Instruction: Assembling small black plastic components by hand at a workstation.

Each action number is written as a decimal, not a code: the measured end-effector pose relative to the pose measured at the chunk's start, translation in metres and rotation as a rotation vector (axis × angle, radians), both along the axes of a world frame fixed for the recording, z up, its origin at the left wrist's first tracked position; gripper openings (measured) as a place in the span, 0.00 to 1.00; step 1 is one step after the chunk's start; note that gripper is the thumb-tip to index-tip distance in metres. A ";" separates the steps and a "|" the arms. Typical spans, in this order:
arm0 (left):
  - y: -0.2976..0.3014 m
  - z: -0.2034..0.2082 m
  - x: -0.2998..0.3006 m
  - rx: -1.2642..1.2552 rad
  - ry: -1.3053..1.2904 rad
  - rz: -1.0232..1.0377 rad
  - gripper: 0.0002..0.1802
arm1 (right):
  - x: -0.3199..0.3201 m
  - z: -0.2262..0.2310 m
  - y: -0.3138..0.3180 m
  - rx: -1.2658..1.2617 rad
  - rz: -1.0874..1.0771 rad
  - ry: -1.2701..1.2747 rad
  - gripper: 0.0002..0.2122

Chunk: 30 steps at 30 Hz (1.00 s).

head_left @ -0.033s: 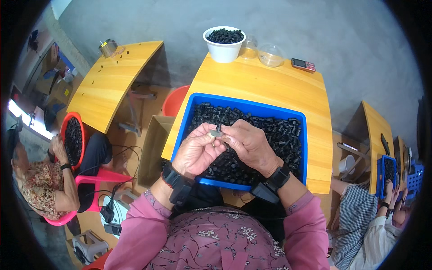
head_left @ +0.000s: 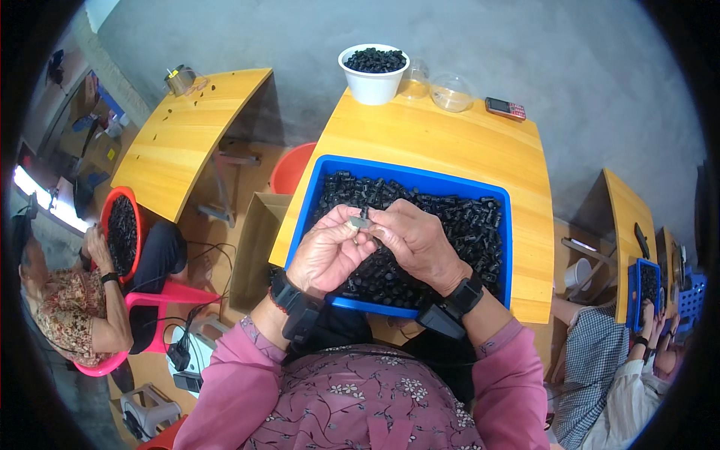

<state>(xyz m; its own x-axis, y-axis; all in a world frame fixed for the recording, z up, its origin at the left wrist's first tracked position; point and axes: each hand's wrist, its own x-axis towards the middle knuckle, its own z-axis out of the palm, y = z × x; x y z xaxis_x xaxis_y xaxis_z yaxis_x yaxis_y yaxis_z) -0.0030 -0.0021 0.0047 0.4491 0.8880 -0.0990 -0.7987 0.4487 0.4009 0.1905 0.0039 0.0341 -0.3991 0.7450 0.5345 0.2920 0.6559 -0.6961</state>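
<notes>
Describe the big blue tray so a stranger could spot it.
Find the yellow table in the middle. On its near part lies a wide tray full of small black pieces. Its blue colour and rectangular shape set it apart from the round white bucket at the table's far end.

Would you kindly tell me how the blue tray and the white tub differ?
The blue tray is wide and rectangular, while the white tub is narrower and round. The tray lies beneath the left hand and right hand; the tub stands at the far end of the yellow table. Both are open-topped and hold many small black parts.
</notes>
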 end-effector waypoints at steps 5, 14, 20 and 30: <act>0.001 -0.001 0.002 0.041 0.068 0.051 0.04 | 0.001 -0.005 0.006 0.143 -0.048 -0.060 0.11; -0.001 0.009 0.002 -0.005 0.002 -0.058 0.05 | 0.003 0.006 0.001 -0.101 -0.075 0.149 0.11; -0.003 0.009 0.002 -0.004 0.043 -0.112 0.06 | 0.004 0.004 0.001 -0.339 -0.027 0.213 0.14; -0.002 0.012 0.003 0.002 0.081 -0.166 0.04 | 0.004 0.007 0.001 -0.426 0.036 0.255 0.06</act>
<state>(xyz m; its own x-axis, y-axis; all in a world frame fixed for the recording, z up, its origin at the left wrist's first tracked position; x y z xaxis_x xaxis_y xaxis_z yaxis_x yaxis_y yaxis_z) -0.0002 -0.0042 0.0168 0.5800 0.8026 -0.1394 -0.6789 0.5707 0.4620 0.1942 0.0053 0.0407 -0.3246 0.9067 0.2694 0.0605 0.3041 -0.9507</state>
